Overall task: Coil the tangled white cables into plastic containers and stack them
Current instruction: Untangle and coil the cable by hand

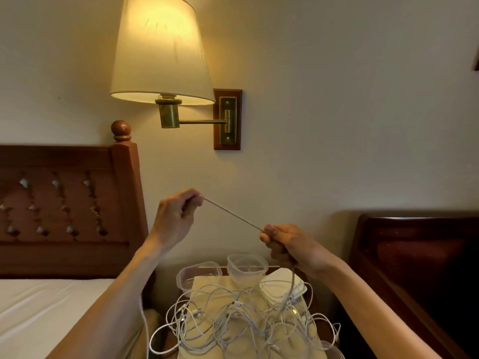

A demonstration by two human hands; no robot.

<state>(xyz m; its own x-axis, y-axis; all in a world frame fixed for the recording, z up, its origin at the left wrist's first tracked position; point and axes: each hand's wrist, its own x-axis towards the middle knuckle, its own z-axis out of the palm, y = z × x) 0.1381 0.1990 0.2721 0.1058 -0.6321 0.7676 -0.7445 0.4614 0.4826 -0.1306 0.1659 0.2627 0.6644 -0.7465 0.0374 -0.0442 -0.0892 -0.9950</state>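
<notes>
One white cable (232, 214) runs taut between my two raised hands. My left hand (176, 216) pinches its upper end; my right hand (287, 244) grips it lower down, and the cable drops from that fist to the tangled pile of white cables (241, 322) on the small table below. Behind the pile stand two clear plastic containers, one at the left (198, 274) and one in the middle (247, 266). A stack of clear lids or shallow containers (282, 287) lies at the right of them.
A cream cloth (207, 283) covers the nightstand under the cables. A bed with a wooden headboard (64, 211) is at the left, a dark wooden chair (414, 255) at the right. A lit wall lamp (160, 53) hangs above.
</notes>
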